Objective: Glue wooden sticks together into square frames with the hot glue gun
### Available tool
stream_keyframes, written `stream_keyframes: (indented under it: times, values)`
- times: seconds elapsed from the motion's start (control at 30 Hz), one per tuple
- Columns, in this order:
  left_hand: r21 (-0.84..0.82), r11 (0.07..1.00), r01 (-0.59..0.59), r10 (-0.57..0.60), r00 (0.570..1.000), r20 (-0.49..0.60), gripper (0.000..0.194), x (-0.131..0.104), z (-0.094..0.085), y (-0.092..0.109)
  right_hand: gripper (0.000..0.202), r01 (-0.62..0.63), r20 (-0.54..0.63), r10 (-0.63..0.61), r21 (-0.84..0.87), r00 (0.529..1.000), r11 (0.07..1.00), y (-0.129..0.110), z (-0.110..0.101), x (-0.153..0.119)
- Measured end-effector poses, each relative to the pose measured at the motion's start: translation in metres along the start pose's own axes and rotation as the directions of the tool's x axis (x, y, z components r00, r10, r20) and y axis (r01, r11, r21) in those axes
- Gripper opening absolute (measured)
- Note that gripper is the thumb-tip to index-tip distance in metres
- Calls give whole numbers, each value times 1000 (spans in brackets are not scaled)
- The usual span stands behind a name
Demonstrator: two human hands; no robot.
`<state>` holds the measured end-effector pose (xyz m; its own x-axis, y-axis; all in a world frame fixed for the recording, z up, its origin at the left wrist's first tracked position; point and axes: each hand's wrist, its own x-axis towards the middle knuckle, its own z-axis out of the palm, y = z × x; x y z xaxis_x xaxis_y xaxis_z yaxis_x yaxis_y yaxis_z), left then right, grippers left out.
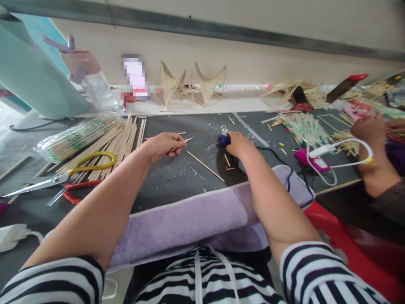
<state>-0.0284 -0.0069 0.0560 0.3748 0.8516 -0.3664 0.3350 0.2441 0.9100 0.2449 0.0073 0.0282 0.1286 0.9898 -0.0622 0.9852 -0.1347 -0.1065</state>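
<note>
My left hand point(167, 145) pinches short wooden sticks point(187, 140) between thumb and fingers, their tips showing past the fingertips. My right hand point(239, 143) is wrapped round a blue glue gun point(224, 139) with whitish glue about its front end; a black cord trails off to the right. Between the hands, one long thin stick point(205, 166) lies slantwise on the dark table. Glue crumbs and short stick offcuts point(227, 160) are scattered near it. Past the right hand lies a clear glue stick point(251, 129).
On the left are yellow-and-red-handled scissors point(91, 161), loose sticks point(110, 141) and a bagged bundle point(80, 137). Stick models point(205, 86) stand on the ledge beside a phone point(136, 78) and bottle point(95, 80). A co-worker's hands point(373, 131) are at right. A purple cushion point(190, 219) lies along the front edge.
</note>
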Motion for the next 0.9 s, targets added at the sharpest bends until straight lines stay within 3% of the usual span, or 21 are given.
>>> stream_keyframes:
  times: [0.17, 0.23, 0.3, 0.37, 0.43, 0.5, 0.57, 0.9]
  values:
    - [14, 1000, -1, 1, 1000, 6, 11, 3, -5, -4, 49, 11, -145, -8, 18, 989, 1000, 6, 10, 10]
    - [1, 1000, 5, -5, 1000, 6, 10, 5, -6, -5, 47, 100, -256, -75, 85, 964, 991, 8, 7, 11]
    - [-18, 1000, 5, -5, 1000, -14, 8, 5, -6, -4, 45, 229, -401, -125, 224, 908, 947, 7, 3, 9]
    - [-44, 999, -11, 10, 999, -34, 8, 4, -5, -1, 37, 357, -486, -110, 451, 867, 818, 2, 0, 1]
    - [-79, 996, -49, 45, 998, -50, 9, 1, -4, 4, 28, 404, -385, -158, 729, 909, 552, -7, -1, -10]
    - [-109, 990, -90, 83, 994, -67, 10, -3, -2, 9, 25, 348, -283, -251, 897, 926, 272, -17, 1, -24]
    - [-116, 987, -114, 105, 991, -79, 11, -8, 1, 14, 22, 303, -246, -338, 944, 908, 129, -25, 1, -36]
    - [-111, 980, -168, 151, 977, -148, 11, -11, 5, 19, 23, 285, -192, -369, 934, 910, 217, -26, -3, -45]
